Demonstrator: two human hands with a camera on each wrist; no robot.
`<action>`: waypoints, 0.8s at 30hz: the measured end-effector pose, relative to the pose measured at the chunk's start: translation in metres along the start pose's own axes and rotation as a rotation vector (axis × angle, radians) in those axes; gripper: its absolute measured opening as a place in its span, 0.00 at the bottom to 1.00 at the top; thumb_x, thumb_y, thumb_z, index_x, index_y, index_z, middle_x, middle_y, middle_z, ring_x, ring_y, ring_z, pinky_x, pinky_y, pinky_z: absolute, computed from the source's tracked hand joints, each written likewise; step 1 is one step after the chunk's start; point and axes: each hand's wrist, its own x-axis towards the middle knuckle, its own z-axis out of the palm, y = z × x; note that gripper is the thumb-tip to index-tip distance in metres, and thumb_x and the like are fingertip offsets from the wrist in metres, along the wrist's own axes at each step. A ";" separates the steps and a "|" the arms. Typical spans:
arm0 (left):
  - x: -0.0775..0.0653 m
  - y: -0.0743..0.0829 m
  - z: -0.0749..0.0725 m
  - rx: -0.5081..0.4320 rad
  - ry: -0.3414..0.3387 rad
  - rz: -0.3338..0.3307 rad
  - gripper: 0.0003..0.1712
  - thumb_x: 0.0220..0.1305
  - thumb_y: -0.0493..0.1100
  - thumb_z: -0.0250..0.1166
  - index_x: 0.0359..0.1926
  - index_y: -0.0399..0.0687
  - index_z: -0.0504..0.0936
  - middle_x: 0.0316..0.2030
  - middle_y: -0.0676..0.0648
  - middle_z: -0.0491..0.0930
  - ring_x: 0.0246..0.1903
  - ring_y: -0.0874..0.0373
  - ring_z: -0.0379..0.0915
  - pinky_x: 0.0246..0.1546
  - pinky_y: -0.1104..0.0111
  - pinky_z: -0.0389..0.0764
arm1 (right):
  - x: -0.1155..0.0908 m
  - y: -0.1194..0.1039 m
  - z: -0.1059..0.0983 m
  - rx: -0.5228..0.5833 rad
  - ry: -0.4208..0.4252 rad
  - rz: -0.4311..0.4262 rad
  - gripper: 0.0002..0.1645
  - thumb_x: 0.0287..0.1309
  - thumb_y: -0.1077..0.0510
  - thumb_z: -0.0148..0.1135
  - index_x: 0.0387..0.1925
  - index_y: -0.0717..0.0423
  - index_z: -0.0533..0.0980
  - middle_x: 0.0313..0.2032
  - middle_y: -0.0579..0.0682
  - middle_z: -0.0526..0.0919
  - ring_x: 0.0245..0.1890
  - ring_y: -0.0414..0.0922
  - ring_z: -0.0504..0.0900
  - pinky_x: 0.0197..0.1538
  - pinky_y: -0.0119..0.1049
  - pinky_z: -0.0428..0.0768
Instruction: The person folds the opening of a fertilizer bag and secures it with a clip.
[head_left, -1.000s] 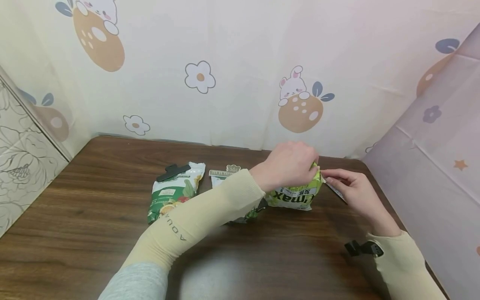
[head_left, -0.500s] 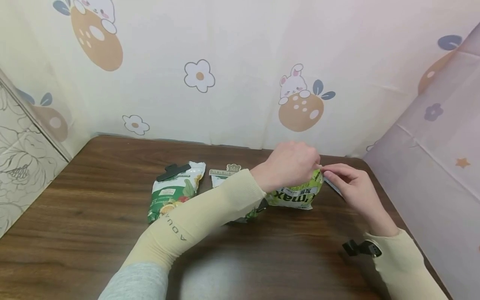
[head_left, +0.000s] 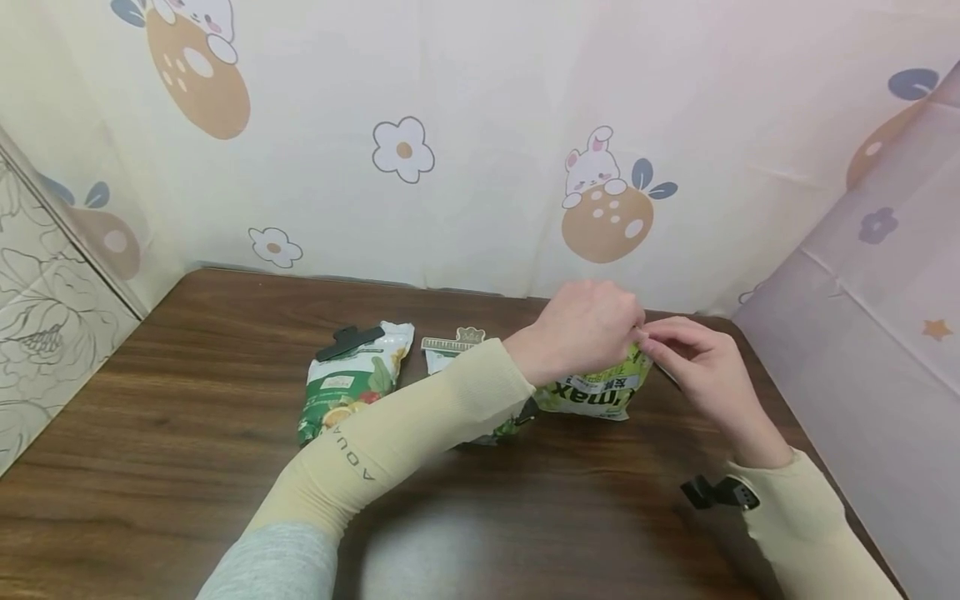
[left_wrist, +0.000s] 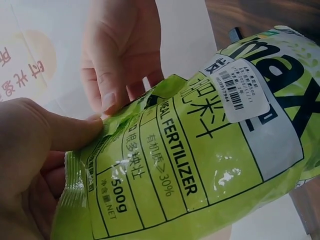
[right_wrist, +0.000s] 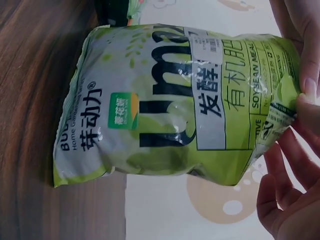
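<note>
A lime-green and white bag of soybean meal fertilizer (head_left: 596,396) stands on the table, its large lettering upside down in the head view. My left hand (head_left: 581,329) reaches across and grips the bag's upper edge; in the left wrist view its thumb (left_wrist: 75,132) lies flat over the crimped seam. From the other side my right hand (head_left: 693,358) pinches the upper right corner, thumb and forefinger right beside the left hand. A corner of the bag (right_wrist: 285,97) is folded over between the fingers in the right wrist view. The left hand covers part of the top edge.
To the left lies a green and white bag (head_left: 352,387) with a black clip (head_left: 348,340). A second bag with a gold ruler-like clip (head_left: 453,342) is mostly behind my left forearm. A thin dark-edged item (head_left: 666,377) lies under my right hand. A patterned cloth wall borders the table.
My right hand has shifted slightly up and left, close against the left hand. The loose green corner seen earlier is now folded in between the fingers. The left hand keeps its grip.
</note>
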 end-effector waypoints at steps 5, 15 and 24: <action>0.000 -0.001 -0.001 -0.020 0.016 0.011 0.12 0.69 0.45 0.59 0.33 0.59 0.88 0.25 0.59 0.79 0.27 0.64 0.74 0.24 0.69 0.76 | 0.004 -0.004 0.001 -0.001 0.026 -0.015 0.07 0.56 0.72 0.69 0.37 0.62 0.85 0.39 0.48 0.87 0.42 0.38 0.83 0.41 0.23 0.79; -0.001 -0.002 -0.001 -0.042 0.042 0.009 0.14 0.69 0.42 0.57 0.28 0.58 0.87 0.22 0.59 0.76 0.24 0.64 0.72 0.22 0.70 0.74 | 0.005 0.000 0.004 0.014 0.030 -0.001 0.08 0.57 0.74 0.67 0.34 0.62 0.85 0.36 0.47 0.87 0.35 0.35 0.82 0.35 0.22 0.76; -0.001 -0.003 -0.001 -0.055 0.033 0.012 0.13 0.71 0.47 0.60 0.32 0.60 0.89 0.24 0.60 0.78 0.26 0.64 0.73 0.23 0.70 0.74 | 0.004 0.011 0.006 -0.110 0.059 -0.053 0.09 0.52 0.77 0.68 0.31 0.64 0.84 0.35 0.34 0.84 0.36 0.30 0.79 0.37 0.19 0.75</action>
